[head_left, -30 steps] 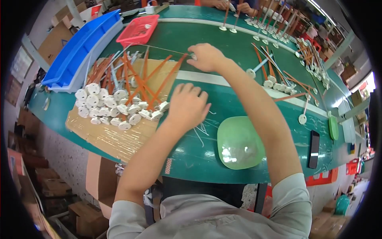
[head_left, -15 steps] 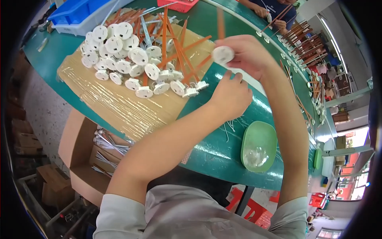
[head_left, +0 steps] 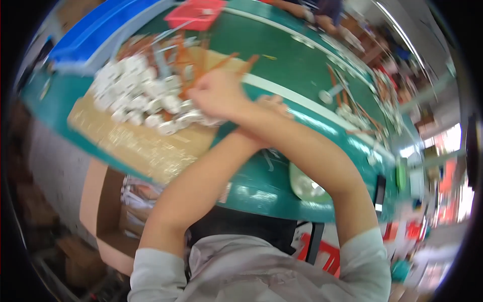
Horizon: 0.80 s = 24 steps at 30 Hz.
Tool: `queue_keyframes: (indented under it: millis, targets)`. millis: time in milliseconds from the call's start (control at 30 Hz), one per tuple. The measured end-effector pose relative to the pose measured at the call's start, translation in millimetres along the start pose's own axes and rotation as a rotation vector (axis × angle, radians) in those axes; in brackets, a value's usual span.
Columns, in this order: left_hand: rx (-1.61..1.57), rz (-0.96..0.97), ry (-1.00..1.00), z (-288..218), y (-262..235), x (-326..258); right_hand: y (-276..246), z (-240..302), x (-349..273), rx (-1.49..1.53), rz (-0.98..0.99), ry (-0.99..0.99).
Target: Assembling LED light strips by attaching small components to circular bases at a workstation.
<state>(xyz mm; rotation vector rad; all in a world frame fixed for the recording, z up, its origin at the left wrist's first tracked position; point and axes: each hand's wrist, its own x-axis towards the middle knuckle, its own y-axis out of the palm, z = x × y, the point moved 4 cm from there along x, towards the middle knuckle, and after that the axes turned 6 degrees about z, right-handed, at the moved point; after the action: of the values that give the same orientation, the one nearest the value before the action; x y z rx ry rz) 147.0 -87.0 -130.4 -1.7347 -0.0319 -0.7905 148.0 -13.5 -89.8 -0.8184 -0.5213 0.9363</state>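
My right forearm crosses over my left one above the green table (head_left: pixel 251 189). At the near right side of a heap of white round discs (head_left: pixel 136 83) with orange-brown strips, my right hand (head_left: pixel 219 93) is curled; blur and the back of the hand hide what its fingers hold. My left hand (head_left: pixel 275 106) lies partly behind the right forearm, its fingers bent, and their contents cannot be made out. Thin white wires (head_left: pixel 269 160) lie on the table below the crossed arms. A green dish (head_left: pixel 304 186) is partly covered by my right forearm.
Brown, film-wrapped cardboard (head_left: pixel 136 146) lies under the heap. Behind stand a blue bin (head_left: pixel 95 35) and a red basket (head_left: pixel 193 15). An open carton (head_left: pixel 113 246) sits below the table. More disc pieces (head_left: pixel 352 118) lie on the right; another person's arm (head_left: pixel 327 22) shows beyond.
My right hand has swung left to the heap, without the disc piece it held visible. My forearms now cross. A disc piece now shows on the green surface beyond the white strip.
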Motion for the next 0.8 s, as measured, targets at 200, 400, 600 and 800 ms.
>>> queue_keyframes:
  millis: [200,400,600,800]
  targets:
    - [0.033,-0.007,0.016,1.3,-10.3,-14.4,-25.2,9.7,-4.3,-0.147,-0.068,0.007]
    - [-0.030,0.076,-0.090,-10.5,-14.0,1.2,-137.9,-124.1,-29.8,-0.545,-0.357,0.228]
    - [0.187,0.061,-0.333,5.7,-32.8,-12.0,-233.7,-284.2,-121.0,-0.681,-0.459,0.622]
    - [0.204,0.139,-0.536,9.6,-27.3,-9.7,-274.5,-368.3,-198.9,-0.586,-0.594,0.762]
